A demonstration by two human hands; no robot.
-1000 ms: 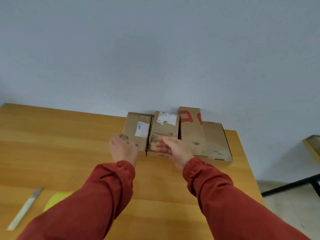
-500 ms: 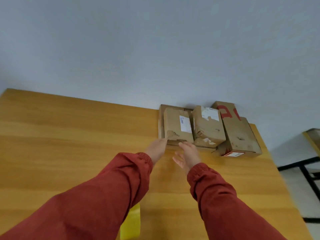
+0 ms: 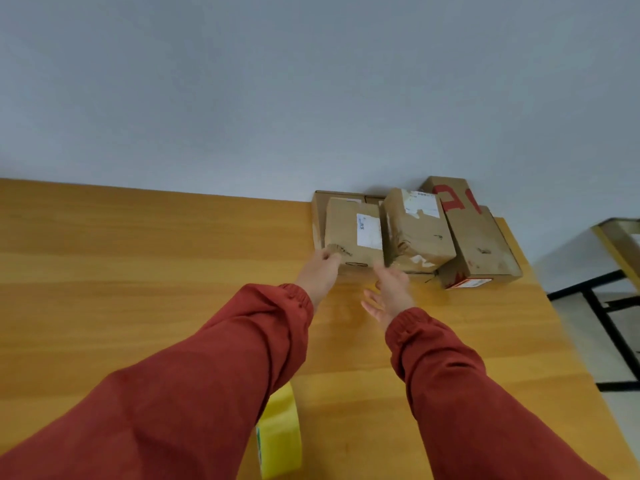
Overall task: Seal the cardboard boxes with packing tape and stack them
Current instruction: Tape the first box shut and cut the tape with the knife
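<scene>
**Left hand grips the labelled box at the far edge of the desk**

The labelled box (image 3: 353,233), small and brown with a white sticker on top, sits at the far right of the desk (image 3: 138,271), close to the wall (image 3: 311,81). It rests on a flat box (image 3: 317,216), which shows at its left and far sides. The left hand (image 3: 320,271) holds its near left corner with curled fingers. The right hand (image 3: 389,292) is wide, fingers spread, with the fingertips just at the box's near right corner; whether they touch cannot be told. Just beside the labelled box on the right lies a crumpled box (image 3: 417,233) with a torn sticker, tilted, and beyond that a long box with red marks (image 3: 474,240). Both arms wear red sleeves (image 3: 207,393). A yellow tape roll (image 3: 278,441) stands on the near part of the desk, partly behind the left sleeve. A black frame (image 3: 606,323) stands off the desk's right side.
</scene>
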